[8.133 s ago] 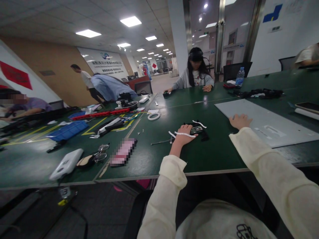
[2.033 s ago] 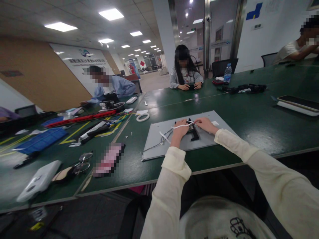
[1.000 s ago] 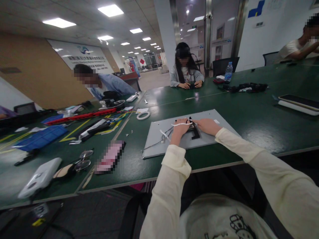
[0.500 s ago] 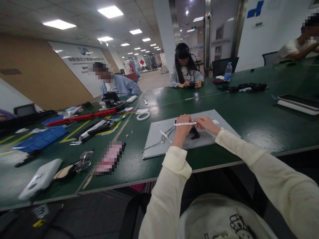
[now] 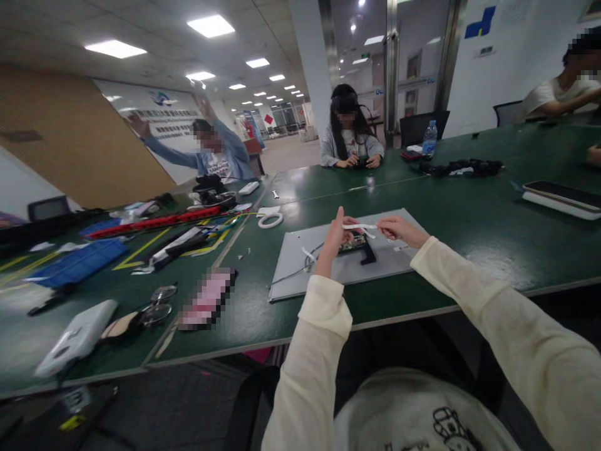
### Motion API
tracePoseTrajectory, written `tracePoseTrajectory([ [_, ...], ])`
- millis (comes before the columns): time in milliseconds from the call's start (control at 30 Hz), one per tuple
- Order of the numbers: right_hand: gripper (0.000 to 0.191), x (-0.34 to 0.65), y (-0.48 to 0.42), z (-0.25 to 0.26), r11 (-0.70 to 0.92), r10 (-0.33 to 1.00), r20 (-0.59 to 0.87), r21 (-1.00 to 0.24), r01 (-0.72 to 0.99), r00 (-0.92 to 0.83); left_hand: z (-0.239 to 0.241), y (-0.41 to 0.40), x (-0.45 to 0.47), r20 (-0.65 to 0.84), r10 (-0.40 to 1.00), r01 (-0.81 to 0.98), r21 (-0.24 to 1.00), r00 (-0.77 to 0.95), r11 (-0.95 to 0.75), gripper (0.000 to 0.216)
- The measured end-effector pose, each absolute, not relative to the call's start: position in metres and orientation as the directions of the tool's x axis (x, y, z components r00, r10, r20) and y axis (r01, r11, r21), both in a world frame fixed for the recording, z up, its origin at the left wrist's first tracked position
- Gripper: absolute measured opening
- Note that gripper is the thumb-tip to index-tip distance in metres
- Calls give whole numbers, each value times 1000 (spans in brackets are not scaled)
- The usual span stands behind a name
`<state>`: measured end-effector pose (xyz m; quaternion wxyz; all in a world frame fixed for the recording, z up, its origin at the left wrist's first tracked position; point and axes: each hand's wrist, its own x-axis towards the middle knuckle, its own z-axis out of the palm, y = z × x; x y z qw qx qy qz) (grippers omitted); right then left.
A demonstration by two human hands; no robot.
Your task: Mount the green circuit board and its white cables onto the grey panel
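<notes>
A thin white strip (image 5: 360, 227) stretches between my two hands above a flat grey panel (image 5: 394, 262). My left hand (image 5: 335, 237) has its fingers curled at the strip's left end, the thumb side raised. The other end is pinched in the fingertips of my right hand (image 5: 399, 230). Beneath the hands, a small circuit board (image 5: 353, 244) and a black bracket (image 5: 369, 254) sit on the panel. A grey cable (image 5: 293, 274) with a white tag (image 5: 308, 254) runs off to the panel's left, partly behind my left hand.
Left of the panel lie a pink phone (image 5: 209, 299), a white roll of tape (image 5: 270, 220), glasses (image 5: 157, 307), a white device (image 5: 77, 338) and a blue tray (image 5: 79, 262). A phone on a white box (image 5: 561, 199) is at right. Several people sit around the green table.
My left hand has turned from back-up to thumb-up, uncovering the circuit board. My right hand has shifted slightly right with the strip. The person at far left has raised both arms.
</notes>
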<state>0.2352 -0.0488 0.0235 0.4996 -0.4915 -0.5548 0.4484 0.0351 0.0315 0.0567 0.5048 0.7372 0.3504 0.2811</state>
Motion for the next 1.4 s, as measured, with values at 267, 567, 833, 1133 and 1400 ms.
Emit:
tracePoseTrajectory([
  [267,32,244,-39,8,146,952,275,-796,588,136,62,18,26,-136,676,327,931,724,-163,53],
  [567,44,236,-38,3,106,961,215,-865,490,172,55,12,29,-54,654,275,931,754,-240,28],
  [833,43,233,-44,5,267,955,287,-706,656,-79,52,16,24,-127,568,410,818,813,-404,26],
  [1133,28,226,-42,-2,297,934,322,-468,832,-153,42,13,29,77,577,538,278,813,-796,38],
  [1400,27,226,-43,-3,324,931,307,-442,837,-198,45,0,29,48,577,572,88,816,-816,34],
])
